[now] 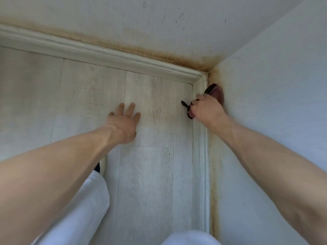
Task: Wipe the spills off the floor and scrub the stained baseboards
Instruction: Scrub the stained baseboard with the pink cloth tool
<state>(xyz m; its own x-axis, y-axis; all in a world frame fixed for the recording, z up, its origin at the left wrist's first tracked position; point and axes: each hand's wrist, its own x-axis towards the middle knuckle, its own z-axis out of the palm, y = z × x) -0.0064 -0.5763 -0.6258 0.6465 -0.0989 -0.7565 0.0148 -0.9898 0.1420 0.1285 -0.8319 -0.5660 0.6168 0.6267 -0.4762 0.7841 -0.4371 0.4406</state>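
Observation:
My right hand grips a dark reddish scrub brush with a black handle, held against the right-hand white baseboard just below the room corner. My left hand lies flat on the pale wood-look floor, fingers spread. A second baseboard runs along the far wall to the corner. A brown-orange stain band follows the top of the far baseboard, and another stain strip runs along the right one.
Two white walls meet at the corner; the far wall shows small dark scuffs. My knees in white trousers rest on the floor at the bottom of the view.

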